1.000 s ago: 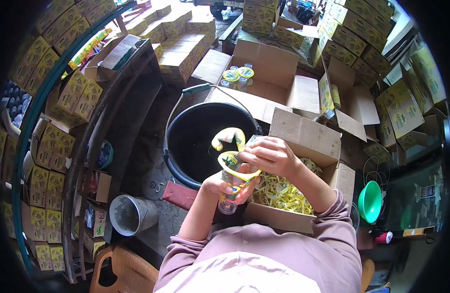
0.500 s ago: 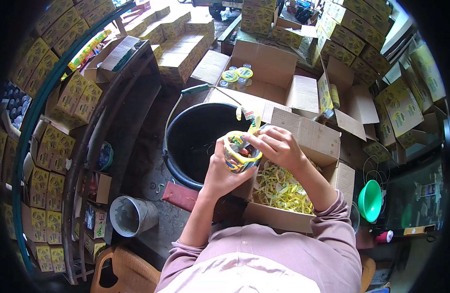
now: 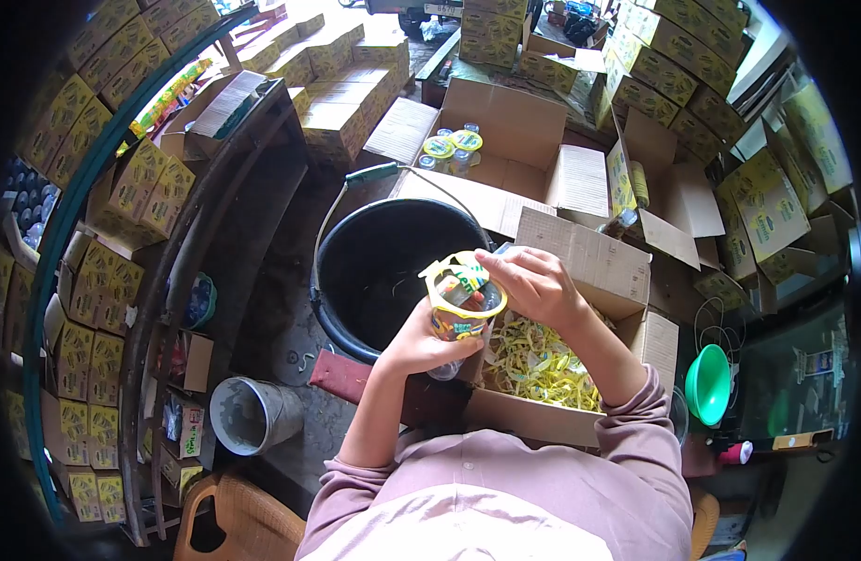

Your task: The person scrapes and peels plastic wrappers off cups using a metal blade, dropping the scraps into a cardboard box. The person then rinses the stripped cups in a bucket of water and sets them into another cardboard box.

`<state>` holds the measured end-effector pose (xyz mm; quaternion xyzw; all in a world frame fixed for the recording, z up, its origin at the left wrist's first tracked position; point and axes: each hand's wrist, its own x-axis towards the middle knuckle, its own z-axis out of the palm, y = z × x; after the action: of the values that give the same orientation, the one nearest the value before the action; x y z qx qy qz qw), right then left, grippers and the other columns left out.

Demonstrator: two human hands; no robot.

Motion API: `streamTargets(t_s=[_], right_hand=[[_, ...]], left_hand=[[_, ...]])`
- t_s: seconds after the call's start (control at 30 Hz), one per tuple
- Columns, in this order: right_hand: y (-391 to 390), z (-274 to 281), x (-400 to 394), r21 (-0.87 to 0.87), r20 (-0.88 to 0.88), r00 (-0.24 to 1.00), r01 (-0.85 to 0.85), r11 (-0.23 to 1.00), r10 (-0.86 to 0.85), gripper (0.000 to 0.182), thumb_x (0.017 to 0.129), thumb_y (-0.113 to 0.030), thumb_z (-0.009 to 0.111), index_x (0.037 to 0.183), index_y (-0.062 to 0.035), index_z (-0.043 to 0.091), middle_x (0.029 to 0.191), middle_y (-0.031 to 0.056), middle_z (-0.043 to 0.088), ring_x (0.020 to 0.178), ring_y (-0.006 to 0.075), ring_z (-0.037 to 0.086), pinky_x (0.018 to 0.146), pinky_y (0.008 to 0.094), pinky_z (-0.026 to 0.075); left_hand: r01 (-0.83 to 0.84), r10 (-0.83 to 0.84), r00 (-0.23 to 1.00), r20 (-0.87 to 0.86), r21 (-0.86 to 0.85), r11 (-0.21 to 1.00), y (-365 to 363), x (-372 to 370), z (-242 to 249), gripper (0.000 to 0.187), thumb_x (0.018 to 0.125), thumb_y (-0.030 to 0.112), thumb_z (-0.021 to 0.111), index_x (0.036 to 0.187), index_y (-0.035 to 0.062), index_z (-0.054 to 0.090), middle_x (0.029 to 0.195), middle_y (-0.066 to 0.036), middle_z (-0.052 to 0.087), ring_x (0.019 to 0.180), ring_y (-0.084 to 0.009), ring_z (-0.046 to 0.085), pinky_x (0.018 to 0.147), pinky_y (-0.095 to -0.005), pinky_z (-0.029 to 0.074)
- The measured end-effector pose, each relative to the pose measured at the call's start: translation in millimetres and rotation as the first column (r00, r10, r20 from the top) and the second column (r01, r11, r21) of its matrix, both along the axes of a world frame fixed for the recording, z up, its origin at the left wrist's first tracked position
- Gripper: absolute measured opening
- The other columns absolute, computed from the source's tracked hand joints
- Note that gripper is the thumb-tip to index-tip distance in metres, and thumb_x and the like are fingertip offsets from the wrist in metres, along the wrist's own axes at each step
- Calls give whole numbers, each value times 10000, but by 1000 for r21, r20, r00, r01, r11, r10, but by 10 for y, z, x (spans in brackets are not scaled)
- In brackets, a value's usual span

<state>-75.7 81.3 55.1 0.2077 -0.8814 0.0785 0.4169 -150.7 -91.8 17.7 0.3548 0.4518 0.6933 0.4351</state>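
Note:
My left hand (image 3: 419,338) is wrapped round a clear plastic cup (image 3: 460,327) with a yellow rim and colourful print, held upright in front of my chest. A printed lid film (image 3: 470,278), partly lifted, curls over the cup's mouth. My right hand (image 3: 541,292) is closed at the far right of the rim, thumb and index finger pinching the film's edge. A large black bucket (image 3: 329,313) with a wire handle stands just beyond my left hand. Below my right forearm an open carton (image 3: 514,418) holds a heap of yellow film strips (image 3: 541,366).
An open carton (image 3: 510,117) ahead holds several lidded cups (image 3: 452,148). Printed cartons (image 3: 346,103) are stacked at the back and on the left rack (image 3: 201,210). A grey bucket (image 3: 253,416) stands at left, a green bowl (image 3: 709,385) at right, an orange chair (image 3: 248,514) behind.
The film that stood up above the cup as a twisted strip now lies folded over its mouth. The cup has lowered slightly, and my right hand has shifted a little down and right.

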Motion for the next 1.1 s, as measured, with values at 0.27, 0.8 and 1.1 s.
streamTargets(t_s=[0.27, 0.8, 1.1], right_hand=[[7, 25, 85, 89, 59, 997, -44, 995, 39, 461, 690, -82, 602, 1146, -37, 554, 646, -14, 547, 682, 116, 593, 640, 253, 517], [-22, 16, 56, -11, 106, 985, -135, 991, 135, 378, 668, -109, 654, 1036, -33, 609, 680, 6, 583, 697, 155, 606, 627, 286, 501], [-12, -29, 66, 10, 67, 991, -114, 993, 113, 444, 670, -84, 595, 1114, -81, 586, 673, -3, 560, 719, 124, 604, 624, 243, 513]], left_hand=[[267, -273, 948, 162, 61, 962, -22, -98, -107, 432, 683, 16, 669, 1070, 33, 476, 857, -19, 574, 793, -87, 549, 715, -234, 454], [428, -555, 720, 417, 363, 827, 60, -21, -229, 528, 622, 124, 679, 1057, -51, 436, 683, -81, 543, 555, -130, 521, 494, -241, 424], [444, -679, 497, 540, 514, 734, 82, 64, -212, 527, 630, 114, 643, 1069, -71, 419, 666, -93, 503, 529, -143, 492, 475, -255, 394]])
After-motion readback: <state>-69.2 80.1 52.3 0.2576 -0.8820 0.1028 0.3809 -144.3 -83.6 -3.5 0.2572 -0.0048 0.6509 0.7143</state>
